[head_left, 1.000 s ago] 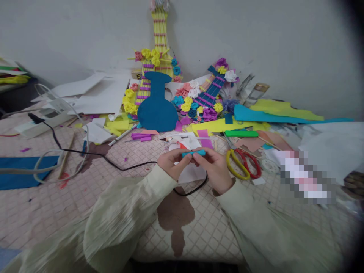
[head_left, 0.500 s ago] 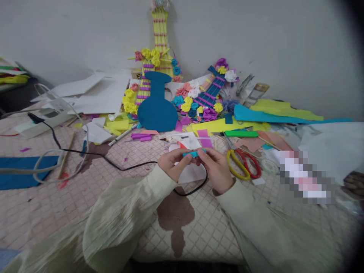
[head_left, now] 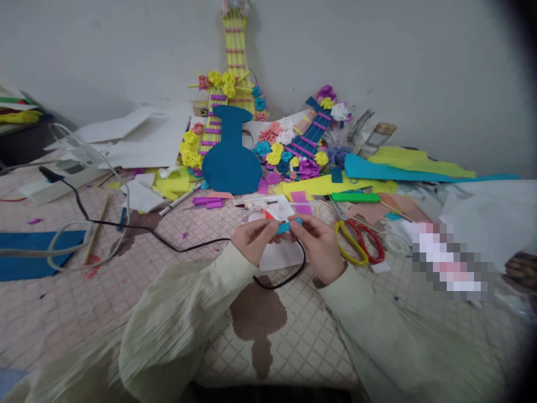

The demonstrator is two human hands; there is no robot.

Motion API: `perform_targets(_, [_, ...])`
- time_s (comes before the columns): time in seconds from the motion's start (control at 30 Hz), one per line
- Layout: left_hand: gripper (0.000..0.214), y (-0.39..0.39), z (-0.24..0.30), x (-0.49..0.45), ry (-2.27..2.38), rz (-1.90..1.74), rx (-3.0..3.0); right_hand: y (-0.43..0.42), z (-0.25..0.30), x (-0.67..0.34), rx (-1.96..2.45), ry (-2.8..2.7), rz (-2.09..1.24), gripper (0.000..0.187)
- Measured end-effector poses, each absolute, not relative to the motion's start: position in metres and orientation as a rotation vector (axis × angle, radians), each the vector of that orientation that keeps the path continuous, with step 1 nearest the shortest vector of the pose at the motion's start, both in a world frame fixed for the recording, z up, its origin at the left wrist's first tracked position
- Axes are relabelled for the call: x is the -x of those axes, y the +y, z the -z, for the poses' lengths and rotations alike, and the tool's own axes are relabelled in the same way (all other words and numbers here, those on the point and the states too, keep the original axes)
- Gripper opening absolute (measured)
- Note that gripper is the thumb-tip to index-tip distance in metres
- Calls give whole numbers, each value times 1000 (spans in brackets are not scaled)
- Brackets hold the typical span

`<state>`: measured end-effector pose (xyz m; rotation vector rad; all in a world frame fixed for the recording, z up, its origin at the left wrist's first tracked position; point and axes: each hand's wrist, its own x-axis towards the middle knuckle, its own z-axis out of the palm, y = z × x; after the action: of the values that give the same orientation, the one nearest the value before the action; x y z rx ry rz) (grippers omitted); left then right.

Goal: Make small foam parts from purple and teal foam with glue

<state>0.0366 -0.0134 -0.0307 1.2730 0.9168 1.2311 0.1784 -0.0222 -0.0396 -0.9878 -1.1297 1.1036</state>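
Both hands meet near the middle of the quilted surface [head_left: 126, 291]: the left hand [head_left: 251, 240] and right hand [head_left: 321, 246] pinch a small turquoise foam strip [head_left: 288, 225] between their fingertips. A second ago the strip lay straight and level; now it is tilted and shorter, seemingly being rolled. Yellow-and-red scissors [head_left: 361, 243] lie just right; a blue guitar cutout [head_left: 231, 154] stands farther off.
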Motion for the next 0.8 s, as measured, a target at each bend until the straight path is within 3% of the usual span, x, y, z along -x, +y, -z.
perform_targets(0.3, [23, -19, 29, -40, 1032, -1182, -1381, -25, 34, -176, 1026, -1149, -1095, 15])
perform_targets(0.8, [21, -15, 18, -37, 791, -1032, -846, -25, 39, -176, 959, -1205, -1147, 19])
